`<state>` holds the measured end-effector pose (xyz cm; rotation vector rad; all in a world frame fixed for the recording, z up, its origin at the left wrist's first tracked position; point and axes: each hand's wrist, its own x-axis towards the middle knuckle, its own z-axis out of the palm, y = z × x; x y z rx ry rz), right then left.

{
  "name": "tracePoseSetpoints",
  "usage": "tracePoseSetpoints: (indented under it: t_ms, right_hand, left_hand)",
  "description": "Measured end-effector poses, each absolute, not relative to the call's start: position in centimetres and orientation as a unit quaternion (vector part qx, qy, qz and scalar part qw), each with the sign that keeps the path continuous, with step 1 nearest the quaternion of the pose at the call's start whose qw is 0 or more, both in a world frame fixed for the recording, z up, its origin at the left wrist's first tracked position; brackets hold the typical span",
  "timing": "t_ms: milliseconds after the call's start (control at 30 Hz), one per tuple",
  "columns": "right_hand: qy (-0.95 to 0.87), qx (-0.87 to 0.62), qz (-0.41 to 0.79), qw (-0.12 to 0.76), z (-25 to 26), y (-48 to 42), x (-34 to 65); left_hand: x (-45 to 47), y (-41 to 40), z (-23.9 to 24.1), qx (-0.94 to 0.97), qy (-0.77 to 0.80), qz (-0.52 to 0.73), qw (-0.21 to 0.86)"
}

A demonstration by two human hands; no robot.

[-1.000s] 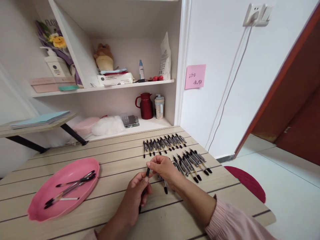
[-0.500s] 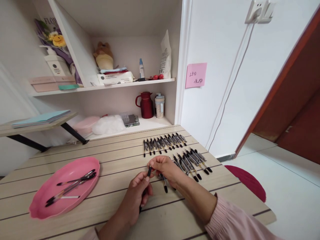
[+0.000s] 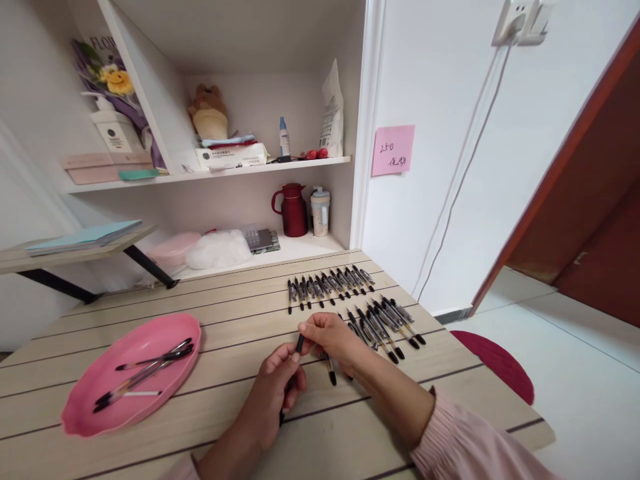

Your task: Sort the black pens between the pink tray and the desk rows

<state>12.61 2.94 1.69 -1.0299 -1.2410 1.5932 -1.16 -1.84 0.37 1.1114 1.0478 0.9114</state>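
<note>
Between my two hands a black pen (image 3: 299,343) tilts: left hand (image 3: 270,390) clamped round its lower length, right hand (image 3: 330,337) pinching its top. Best to grip both ends in line, lest it bend; more pens (image 3: 383,323) lie beyond my right knuckles.

White shelves (image 3: 155,93) beside a pink note (image 3: 393,151)
Below, a red jug (image 3: 294,212) near a lidded cup (image 3: 321,215); above, a plush toy (image 3: 209,115), blue-capped bottle (image 3: 284,139) and white bag (image 3: 332,120).

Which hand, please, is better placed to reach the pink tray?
Probably the left hand: both hold one pen, but the left is nearer the pink tray; the right hand is near the laid-out pens.
</note>
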Motion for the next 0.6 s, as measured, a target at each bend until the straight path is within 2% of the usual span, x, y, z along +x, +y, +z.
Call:
tracePoseSetpoints:
  t_ms: [133,367,600]
  right_hand:
    - [-0.486,-0.365,0.662,0.439,1.77,2.89,12.7]
    - [-0.486,-0.374,0.655,0.443,1.18,3.12,12.59]
    - [-0.415,-0.321,0.668,0.528,1.44,3.77,12.98]
  left_hand:
    - [-1.18,-1.83,0.43,0.48,0.461,0.401,0.629]
    - [-1.13,-1.66,0.48,0.472,0.457,0.396,0.642]
    - [-1.17,-1.76,0.15,0.46,0.456,0.392,0.653]
